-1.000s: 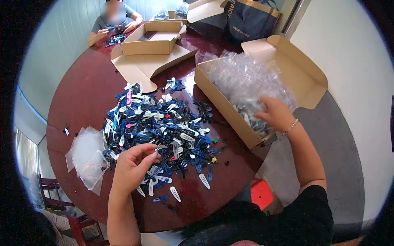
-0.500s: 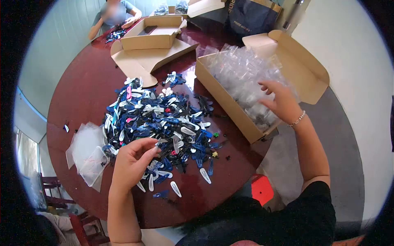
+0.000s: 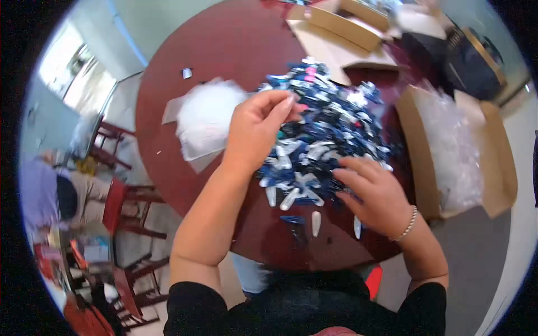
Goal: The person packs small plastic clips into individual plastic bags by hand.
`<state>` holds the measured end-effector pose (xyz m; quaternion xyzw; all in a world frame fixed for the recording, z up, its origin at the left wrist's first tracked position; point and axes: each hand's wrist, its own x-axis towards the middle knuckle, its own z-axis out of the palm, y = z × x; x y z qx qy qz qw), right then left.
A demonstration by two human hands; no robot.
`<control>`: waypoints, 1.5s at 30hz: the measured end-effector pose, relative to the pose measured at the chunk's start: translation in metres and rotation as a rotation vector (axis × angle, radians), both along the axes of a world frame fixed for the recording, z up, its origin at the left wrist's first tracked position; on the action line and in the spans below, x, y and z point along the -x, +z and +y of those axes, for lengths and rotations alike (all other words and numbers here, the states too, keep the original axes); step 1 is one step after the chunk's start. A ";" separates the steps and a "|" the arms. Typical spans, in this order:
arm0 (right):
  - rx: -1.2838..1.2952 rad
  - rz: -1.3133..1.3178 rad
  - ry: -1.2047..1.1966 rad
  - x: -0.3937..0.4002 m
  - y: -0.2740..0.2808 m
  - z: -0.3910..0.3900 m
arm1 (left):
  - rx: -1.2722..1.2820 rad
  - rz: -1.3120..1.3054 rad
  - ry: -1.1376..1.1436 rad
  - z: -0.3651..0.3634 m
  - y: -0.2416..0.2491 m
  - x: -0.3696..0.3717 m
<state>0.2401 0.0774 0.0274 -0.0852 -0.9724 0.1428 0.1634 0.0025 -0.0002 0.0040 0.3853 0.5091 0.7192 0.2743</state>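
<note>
A large heap of snap hair clips point(image 3: 322, 134), mostly dark blue, black and white with some pink ones, covers the middle of the round table. Over its left side my left hand point(image 3: 255, 126) is closed, thumb and fingertips pinched together; what they hold, if anything, is too blurred to name. Fingers apart, my right hand point(image 3: 378, 196) reaches over the heap's lower right edge. A stack of clear plastic bags point(image 3: 207, 120) lies left of my left hand. A few single clips, such as a white one point(image 3: 316, 224), lie near the table's front edge.
To the right stands an open cardboard box point(image 3: 417, 151) with filled clear bags point(image 3: 448, 145) inside. Another open carton point(image 3: 342, 25) is at the back, beside a dark bag point(image 3: 473, 67). Red wooden chairs point(image 3: 115, 207) and a seated person point(image 3: 42, 190) are at the left.
The view has swung to the left. My right hand has moved from above the box of bags to the clip heap. My left hand has shifted up toward the heap's left side.
</note>
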 end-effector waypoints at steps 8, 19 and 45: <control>-0.024 -0.013 0.217 0.130 -0.030 0.008 | -0.190 0.615 0.461 -0.004 0.000 -0.002; -0.348 -0.055 0.429 0.227 -0.063 -0.007 | -0.528 0.799 0.316 -0.002 0.000 -0.022; -0.085 0.108 0.537 0.262 -0.045 0.002 | -0.434 0.910 0.254 -0.006 -0.003 -0.022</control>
